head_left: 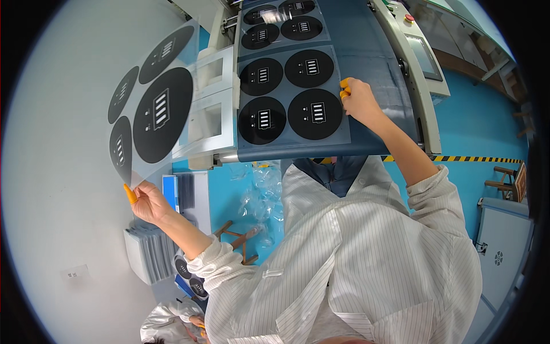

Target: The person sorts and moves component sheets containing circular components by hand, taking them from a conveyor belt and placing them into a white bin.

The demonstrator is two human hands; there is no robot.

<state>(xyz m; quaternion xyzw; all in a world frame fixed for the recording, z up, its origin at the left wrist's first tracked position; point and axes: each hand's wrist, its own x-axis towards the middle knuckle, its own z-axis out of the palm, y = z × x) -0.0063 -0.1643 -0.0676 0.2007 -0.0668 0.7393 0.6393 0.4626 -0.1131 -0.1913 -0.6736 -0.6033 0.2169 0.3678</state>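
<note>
My left hand [150,200], an orange finger cot on one finger, pinches the lower corner of a clear plastic sheet [137,163] with several black printed discs. That sheet stands tilted at the left, above the machine's side. On the dark blue conveyor belt [372,63] lies a similar sheet [289,94], flat, with discs bearing white bar symbols. My right hand [361,102], with orange finger cots, is closed at this sheet's right edge; its fingertips are partly hidden. Farther up the belt lies another such sheet [281,34].
Silver-white frames [215,100] sit left of the belt. A control panel [424,57] with a red button [409,19] stands at the right. Below left are stacked grey sheets [150,255], a wooden stool [243,243], crumpled clear plastic [260,198] and another person [172,321].
</note>
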